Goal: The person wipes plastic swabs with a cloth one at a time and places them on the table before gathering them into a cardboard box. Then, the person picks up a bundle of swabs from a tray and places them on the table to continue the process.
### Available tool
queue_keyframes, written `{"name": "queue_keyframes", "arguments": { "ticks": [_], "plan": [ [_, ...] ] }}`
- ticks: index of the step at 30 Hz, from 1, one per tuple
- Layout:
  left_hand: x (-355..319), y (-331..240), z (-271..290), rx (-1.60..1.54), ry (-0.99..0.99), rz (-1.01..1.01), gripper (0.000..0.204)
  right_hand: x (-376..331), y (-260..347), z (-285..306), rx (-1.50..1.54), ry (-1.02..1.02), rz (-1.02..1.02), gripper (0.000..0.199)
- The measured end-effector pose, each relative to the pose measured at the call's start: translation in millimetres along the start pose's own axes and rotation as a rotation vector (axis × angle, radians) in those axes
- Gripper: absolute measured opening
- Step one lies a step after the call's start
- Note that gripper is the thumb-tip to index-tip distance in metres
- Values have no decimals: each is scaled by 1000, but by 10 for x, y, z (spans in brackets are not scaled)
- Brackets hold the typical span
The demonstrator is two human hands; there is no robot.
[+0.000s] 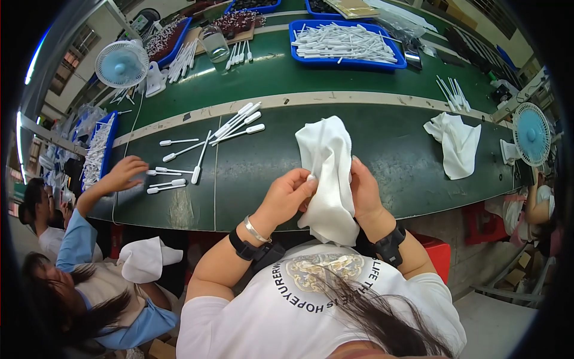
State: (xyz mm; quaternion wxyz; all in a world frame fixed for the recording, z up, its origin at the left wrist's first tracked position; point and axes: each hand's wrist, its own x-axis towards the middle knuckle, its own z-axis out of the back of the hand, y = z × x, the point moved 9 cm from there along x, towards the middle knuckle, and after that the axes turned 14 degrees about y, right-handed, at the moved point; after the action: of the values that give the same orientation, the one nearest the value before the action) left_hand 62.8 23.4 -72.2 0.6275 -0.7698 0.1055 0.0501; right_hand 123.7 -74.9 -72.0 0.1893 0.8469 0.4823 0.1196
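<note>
A white cloth (327, 179) is held up in folds in front of my chest, over the near edge of the green table. My left hand (286, 196) is closed at its left side, thumb and forefinger pinched together. A small white tip shows at that pinch; I cannot tell whether it belongs to the cloth or to something inside it. My right hand (366, 190) grips the cloth's right side, its fingers partly hidden behind the folds. Left of the cloth, several white plastic sticks with wide paddle-shaped handles (238, 124) lie loosely on the table.
Across the pale divider strip stands a blue tray (345, 63) heaped with similar sticks. Another white cloth (455, 143) lies to the right, near a fan (531, 134). On the left, a co-worker's hand (127, 172) reaches over the table beside a filled blue tray (109, 143).
</note>
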Motion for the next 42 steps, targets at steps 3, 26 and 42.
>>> {"name": "queue_keyframes", "arguments": {
  "ticks": [3, 26, 42],
  "plan": [
    [-5, 4, -61, 215, -37, -82, 18, -26, -82, 77, -532, -135, -81, 24],
    [-268, -277, -256, 468, 57, -420, 19, -110, -4, -60, -724, -61, -81, 28],
    [-436, 191, -369, -510, 626, -82, 20, -186, 280, -145, -839, -73, 141, 33]
  ]
}}
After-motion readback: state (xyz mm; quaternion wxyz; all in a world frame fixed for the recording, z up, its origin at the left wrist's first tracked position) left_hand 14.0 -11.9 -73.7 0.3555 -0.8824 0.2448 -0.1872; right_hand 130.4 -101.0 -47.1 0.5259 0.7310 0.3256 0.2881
